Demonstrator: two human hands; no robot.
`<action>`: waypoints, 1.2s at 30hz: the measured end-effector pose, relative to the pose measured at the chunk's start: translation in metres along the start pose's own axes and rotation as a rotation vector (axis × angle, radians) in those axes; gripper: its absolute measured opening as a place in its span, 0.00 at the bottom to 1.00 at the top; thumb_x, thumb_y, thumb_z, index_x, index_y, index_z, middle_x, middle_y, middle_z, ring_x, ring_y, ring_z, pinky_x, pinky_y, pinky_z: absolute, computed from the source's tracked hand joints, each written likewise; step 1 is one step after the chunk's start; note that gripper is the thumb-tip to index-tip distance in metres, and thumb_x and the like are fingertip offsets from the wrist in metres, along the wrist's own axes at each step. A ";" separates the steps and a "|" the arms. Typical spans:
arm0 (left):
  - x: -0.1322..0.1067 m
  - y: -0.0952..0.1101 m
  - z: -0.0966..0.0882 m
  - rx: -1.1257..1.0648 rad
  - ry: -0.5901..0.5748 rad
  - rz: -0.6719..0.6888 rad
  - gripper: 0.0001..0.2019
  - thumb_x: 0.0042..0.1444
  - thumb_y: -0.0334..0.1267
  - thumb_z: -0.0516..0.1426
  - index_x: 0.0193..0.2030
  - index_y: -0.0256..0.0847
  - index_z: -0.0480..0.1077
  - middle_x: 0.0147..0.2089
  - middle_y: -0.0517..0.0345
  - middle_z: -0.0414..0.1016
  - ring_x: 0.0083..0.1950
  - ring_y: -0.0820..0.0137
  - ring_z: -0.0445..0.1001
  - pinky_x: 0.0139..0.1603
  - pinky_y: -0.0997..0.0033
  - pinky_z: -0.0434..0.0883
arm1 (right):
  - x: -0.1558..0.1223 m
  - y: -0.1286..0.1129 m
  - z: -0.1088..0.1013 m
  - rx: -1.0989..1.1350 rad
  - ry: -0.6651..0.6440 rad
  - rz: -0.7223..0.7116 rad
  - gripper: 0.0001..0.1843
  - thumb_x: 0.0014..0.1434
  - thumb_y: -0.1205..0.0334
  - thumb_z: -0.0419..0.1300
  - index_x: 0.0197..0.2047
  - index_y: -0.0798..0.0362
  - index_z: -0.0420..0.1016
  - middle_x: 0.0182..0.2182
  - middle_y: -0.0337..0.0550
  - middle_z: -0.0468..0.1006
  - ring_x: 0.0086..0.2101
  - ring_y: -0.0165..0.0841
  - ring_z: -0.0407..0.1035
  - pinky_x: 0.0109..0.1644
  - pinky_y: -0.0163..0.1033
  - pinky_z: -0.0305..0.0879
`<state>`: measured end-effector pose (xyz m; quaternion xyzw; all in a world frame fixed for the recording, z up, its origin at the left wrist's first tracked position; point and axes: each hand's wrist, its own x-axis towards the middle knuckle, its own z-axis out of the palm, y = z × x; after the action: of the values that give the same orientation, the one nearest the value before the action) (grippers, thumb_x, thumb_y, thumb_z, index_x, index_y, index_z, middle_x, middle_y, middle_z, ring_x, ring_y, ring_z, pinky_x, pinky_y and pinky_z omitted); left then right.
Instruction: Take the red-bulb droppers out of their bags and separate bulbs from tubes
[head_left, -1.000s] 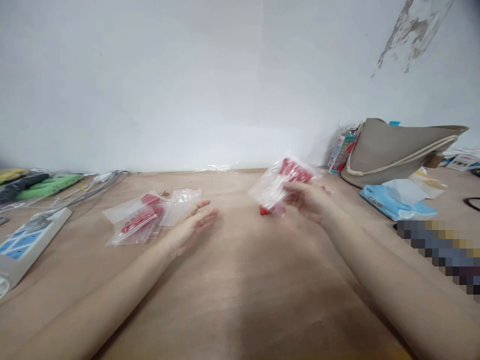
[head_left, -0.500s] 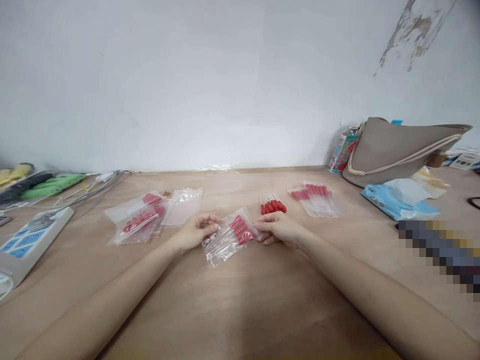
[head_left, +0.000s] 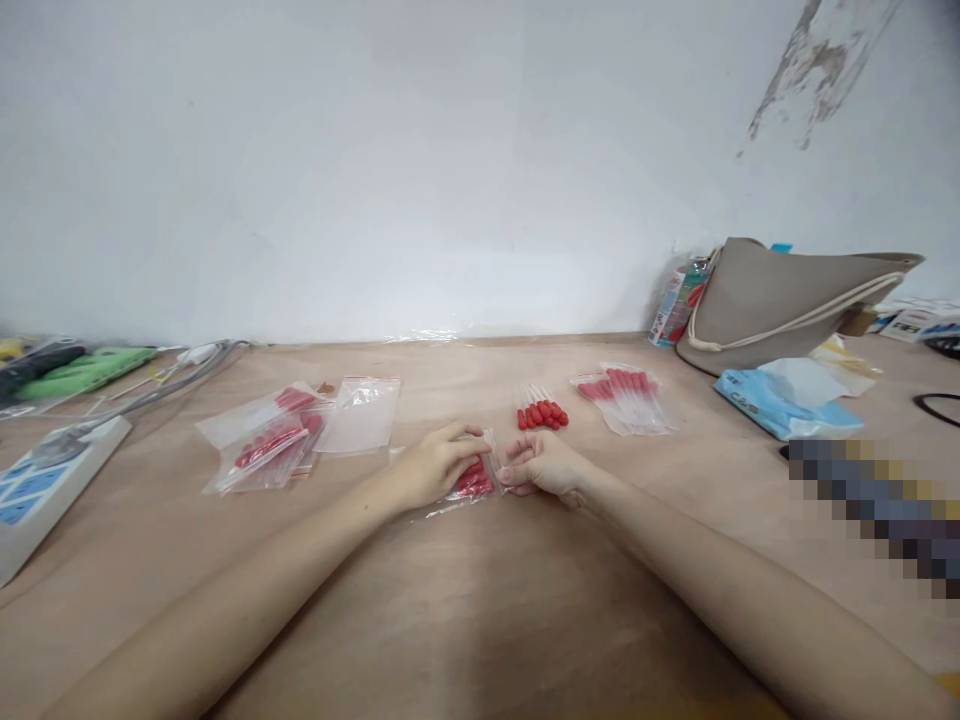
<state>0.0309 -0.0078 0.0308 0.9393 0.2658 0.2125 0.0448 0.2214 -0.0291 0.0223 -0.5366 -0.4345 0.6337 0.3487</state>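
Between my hands lies a clear zip bag [head_left: 474, 480] with several red-headed, thin clear stick-like pieces inside. My right hand [head_left: 546, 467] pinches the bag's right edge, where the zip strip runs. Over the bag is my left hand [head_left: 442, 465], fingers curved and apart, thumb and forefinger close to that same edge; it covers much of the bag. Just behind my right hand sits a loose bunch of the red-headed pieces [head_left: 541, 414], their thin ends pointing to the wall.
Filled zip bags [head_left: 274, 440] overlap on the left, beside a flat zip bag [head_left: 358, 415]. More filled bags [head_left: 628, 398] lie right. A power strip [head_left: 64, 490] is far left; a blue tissue pack [head_left: 780, 405], grey bag [head_left: 787, 300] and printed can [head_left: 673, 308] stand right.
My left hand has left the bag's left side and moved right across it to the zip edge. The bag now lies lower and flatter; my right hand still grips its edge.
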 end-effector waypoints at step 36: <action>0.010 -0.004 0.005 0.367 -0.105 0.342 0.10 0.61 0.32 0.45 0.34 0.38 0.66 0.39 0.57 0.71 0.39 0.71 0.69 0.33 0.76 0.64 | 0.006 -0.002 0.021 -0.024 0.091 -0.061 0.19 0.40 0.80 0.58 0.37 0.57 0.62 0.16 0.31 0.68 0.18 0.27 0.66 0.21 0.32 0.66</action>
<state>0.0384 0.0012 0.0288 0.9727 0.1347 0.1160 -0.1492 0.1998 -0.0268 0.0228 -0.5556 -0.4418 0.5925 0.3808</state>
